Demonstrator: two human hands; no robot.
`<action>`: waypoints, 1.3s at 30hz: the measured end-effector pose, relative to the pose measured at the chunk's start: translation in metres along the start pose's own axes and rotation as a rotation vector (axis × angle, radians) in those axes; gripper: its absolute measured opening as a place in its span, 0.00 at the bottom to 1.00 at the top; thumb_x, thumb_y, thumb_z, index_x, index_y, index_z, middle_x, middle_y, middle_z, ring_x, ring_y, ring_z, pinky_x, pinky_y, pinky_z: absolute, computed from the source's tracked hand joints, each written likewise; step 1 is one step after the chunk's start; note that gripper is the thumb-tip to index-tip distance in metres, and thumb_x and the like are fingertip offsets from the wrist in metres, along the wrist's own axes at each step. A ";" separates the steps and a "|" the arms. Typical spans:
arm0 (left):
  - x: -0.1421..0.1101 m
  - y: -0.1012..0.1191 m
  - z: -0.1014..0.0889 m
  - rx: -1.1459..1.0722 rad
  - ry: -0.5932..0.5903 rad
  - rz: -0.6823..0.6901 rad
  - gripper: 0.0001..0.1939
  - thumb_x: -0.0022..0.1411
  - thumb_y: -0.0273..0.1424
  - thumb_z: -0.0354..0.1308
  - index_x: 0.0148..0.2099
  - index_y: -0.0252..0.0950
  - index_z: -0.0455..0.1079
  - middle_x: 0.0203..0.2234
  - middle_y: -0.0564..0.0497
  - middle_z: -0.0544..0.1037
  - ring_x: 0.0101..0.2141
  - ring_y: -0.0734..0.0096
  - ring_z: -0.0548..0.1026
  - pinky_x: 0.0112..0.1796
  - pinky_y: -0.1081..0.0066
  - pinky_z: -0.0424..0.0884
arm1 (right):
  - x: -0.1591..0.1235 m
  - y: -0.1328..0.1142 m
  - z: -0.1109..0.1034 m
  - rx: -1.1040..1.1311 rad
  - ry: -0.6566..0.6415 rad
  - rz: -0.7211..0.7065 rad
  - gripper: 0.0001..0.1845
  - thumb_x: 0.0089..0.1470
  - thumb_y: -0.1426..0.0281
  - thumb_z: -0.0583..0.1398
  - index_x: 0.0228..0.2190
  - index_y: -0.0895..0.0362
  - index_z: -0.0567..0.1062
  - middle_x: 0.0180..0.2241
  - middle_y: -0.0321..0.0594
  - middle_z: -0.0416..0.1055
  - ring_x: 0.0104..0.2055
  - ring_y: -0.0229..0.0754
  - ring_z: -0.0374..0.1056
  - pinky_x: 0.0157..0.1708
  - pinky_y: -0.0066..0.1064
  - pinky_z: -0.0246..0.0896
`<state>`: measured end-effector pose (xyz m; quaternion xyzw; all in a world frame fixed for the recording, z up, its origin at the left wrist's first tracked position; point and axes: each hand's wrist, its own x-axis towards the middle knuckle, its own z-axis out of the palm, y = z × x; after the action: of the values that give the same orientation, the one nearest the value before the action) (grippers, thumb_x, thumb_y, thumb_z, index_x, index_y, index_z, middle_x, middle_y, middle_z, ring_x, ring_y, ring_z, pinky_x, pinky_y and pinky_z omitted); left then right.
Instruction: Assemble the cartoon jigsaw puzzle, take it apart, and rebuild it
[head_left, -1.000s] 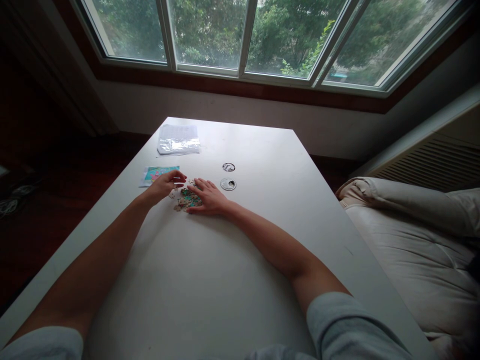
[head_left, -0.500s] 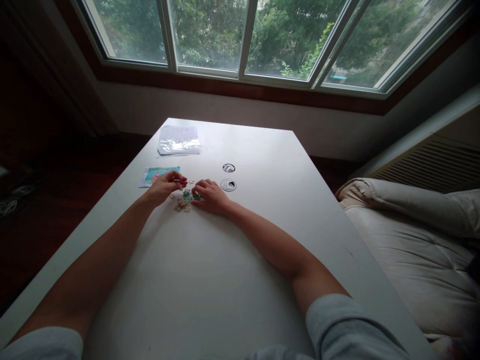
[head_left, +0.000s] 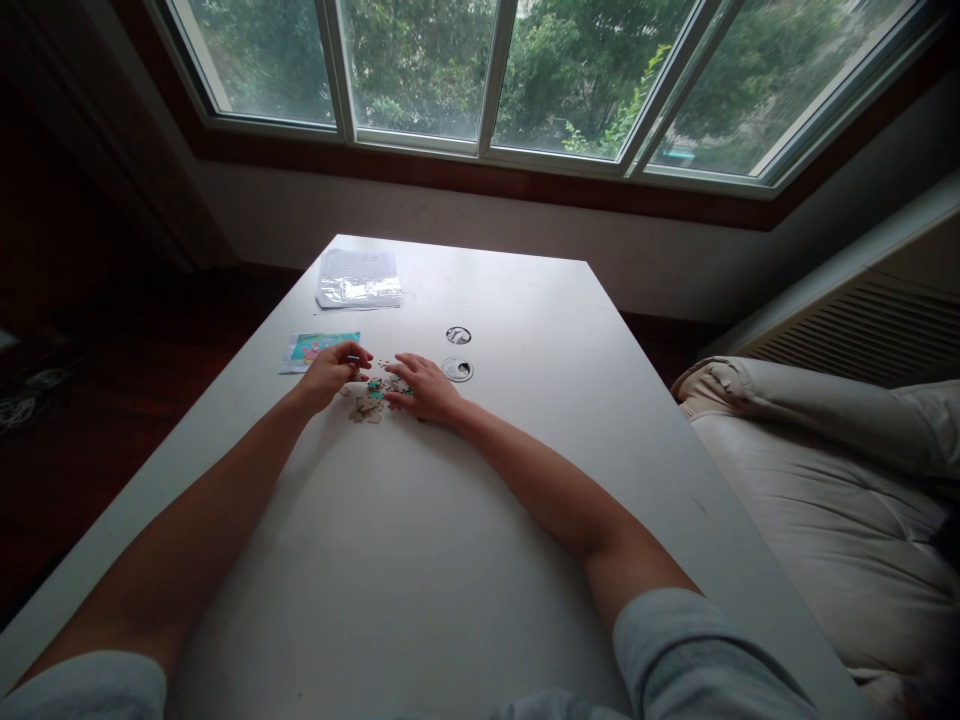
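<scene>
A small heap of jigsaw puzzle pieces (head_left: 367,408), some pale and some teal, lies on the white table (head_left: 420,560). My left hand (head_left: 332,376) is at the heap's left side, its fingers curled, with a gap between thumb and fingertips; no piece shows clearly in it. On the other side, my right hand (head_left: 429,388) rests low over the pieces with thumb and fingers spread, and partly covers some. Just behind my left hand lies a colourful picture packet (head_left: 307,348), partly hidden by that hand.
Two round black-and-white discs, a farther disc (head_left: 458,336) and a nearer disc (head_left: 457,370), lie right of the pieces. A clear plastic sleeve with papers (head_left: 360,280) is at the far left corner. A cushioned sofa (head_left: 817,520) stands right of the table, a window (head_left: 480,150) beyond it.
My left thumb and fingertips have moved apart from a pinch. The fingers of my right hand have spread and lifted slightly, showing more pieces beneath.
</scene>
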<state>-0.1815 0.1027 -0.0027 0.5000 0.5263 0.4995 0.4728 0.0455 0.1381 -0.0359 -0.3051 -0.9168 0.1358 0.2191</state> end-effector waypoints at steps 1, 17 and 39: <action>0.001 0.000 0.000 0.003 0.012 0.008 0.11 0.42 0.29 0.67 0.32 0.35 0.71 0.40 0.49 0.78 0.40 0.66 0.76 0.42 0.63 0.76 | 0.000 0.000 0.001 -0.010 -0.024 -0.008 0.32 0.64 0.51 0.58 0.63 0.53 0.67 0.68 0.52 0.57 0.71 0.55 0.50 0.67 0.51 0.48; 0.002 -0.004 -0.005 0.060 -0.014 0.047 0.10 0.46 0.32 0.68 0.33 0.36 0.75 0.32 0.50 0.78 0.35 0.68 0.75 0.40 0.67 0.71 | 0.002 0.005 -0.009 0.127 -0.009 -0.175 0.18 0.64 0.57 0.61 0.51 0.52 0.77 0.59 0.47 0.70 0.63 0.48 0.64 0.63 0.42 0.57; -0.005 -0.001 0.001 1.001 -0.119 0.172 0.17 0.58 0.47 0.59 0.39 0.39 0.76 0.32 0.49 0.79 0.33 0.63 0.75 0.33 0.68 0.66 | -0.002 0.016 -0.003 0.021 0.000 -0.156 0.18 0.65 0.60 0.59 0.54 0.48 0.77 0.58 0.45 0.71 0.63 0.51 0.62 0.60 0.44 0.58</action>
<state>-0.1802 0.0974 -0.0042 0.7342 0.6303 0.1939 0.1615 0.0567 0.1497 -0.0404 -0.2307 -0.9363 0.1278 0.2320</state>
